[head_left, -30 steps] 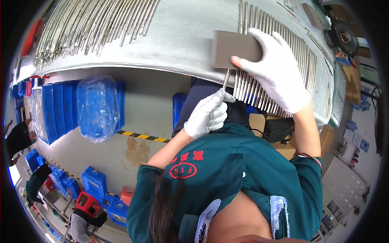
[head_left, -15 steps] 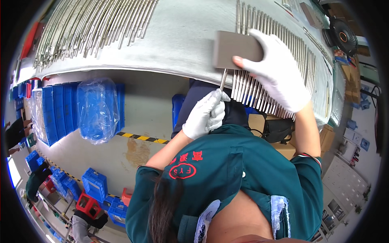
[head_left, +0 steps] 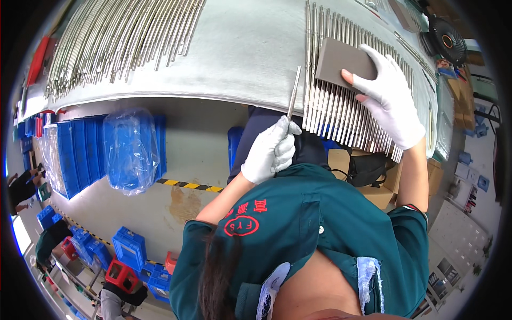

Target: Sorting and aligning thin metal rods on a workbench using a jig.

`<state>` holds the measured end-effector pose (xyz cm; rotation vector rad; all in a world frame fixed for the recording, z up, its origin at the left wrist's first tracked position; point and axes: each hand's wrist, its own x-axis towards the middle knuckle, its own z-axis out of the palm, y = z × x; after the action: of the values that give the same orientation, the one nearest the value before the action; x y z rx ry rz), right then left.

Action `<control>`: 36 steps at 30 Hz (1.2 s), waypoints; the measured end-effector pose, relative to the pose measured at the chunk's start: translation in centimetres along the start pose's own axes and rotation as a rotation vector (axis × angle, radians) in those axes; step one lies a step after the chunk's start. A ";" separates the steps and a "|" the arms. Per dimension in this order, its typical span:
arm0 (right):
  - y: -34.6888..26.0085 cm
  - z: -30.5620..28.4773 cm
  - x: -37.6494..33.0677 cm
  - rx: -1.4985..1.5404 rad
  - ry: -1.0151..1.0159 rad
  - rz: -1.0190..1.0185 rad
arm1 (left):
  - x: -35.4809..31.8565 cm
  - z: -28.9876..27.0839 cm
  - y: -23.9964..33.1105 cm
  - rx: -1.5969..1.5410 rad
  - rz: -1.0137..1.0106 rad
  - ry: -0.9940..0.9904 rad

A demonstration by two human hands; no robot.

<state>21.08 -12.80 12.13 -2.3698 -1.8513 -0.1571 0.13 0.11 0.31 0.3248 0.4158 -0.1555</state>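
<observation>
The gray block (head_left: 346, 61) has shifted right since half a second ago, leaving the far end of a single metal rod (head_left: 295, 88) that it covered then and passing over the row of rods (head_left: 333, 109) on the right.

In my head view, the left hand (head_left: 271, 149), gloved in white, is curled closed around the near end of the metal rod, which slants away from the wearer, its far end over the near edge of the pale-covered table (head_left: 245, 53), just left of the row. The right hand (head_left: 392, 104), also in a white glove with the thumb tip bare, grips the gray block by its right side, thumb on the near face; whether the block touches the rods beneath, I cannot tell.

At far left I see a second, wider spread of rods (head_left: 122, 42), lying side by side on the table. A black fan (head_left: 447, 41) stands at far right. Left of the wearer, below the table, I have blue crates (head_left: 80, 154) on the floor, one wrapped in a clear plastic bag (head_left: 130, 152), with striped yellow-and-black tape (head_left: 192, 185) nearer. A red stool (head_left: 121, 274) shows at near left.
</observation>
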 end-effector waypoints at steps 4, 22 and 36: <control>-2.3 1.1 1.4 0.088 -0.047 0.025 | 0.1 0.0 0.1 0.012 -0.021 -0.010; 7.5 -0.7 -12.7 0.140 0.320 0.804 | 0.7 -1.9 -0.1 -0.315 -0.189 -0.178; 6.0 -0.5 -15.4 0.339 0.532 0.844 | 0.2 -1.0 1.5 -0.081 -0.064 -0.039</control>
<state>23.16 -29.01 9.87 -2.3251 -0.5310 -0.3063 0.21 1.83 -0.24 0.2288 0.3933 -0.2067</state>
